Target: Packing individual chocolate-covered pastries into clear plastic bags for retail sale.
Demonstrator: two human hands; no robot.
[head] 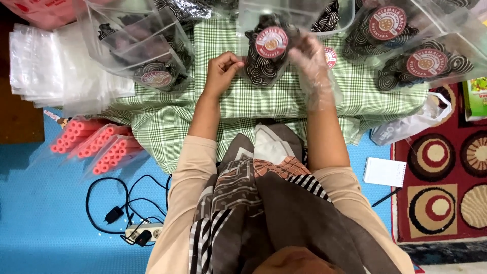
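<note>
Snack pouch (267, 53) with a round red label sits above the green checked cloth (243, 106), pinched by our bare left hand (221, 73) and gloved right hand (310, 61); we advise gripping both top corners evenly.

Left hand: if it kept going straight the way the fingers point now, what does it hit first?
The left hand points right, fingertips already at the edge of the clear snack pouch with the round red label. That pouch comes first; beyond it is the gloved right hand. Depth is unclear from above.
</note>
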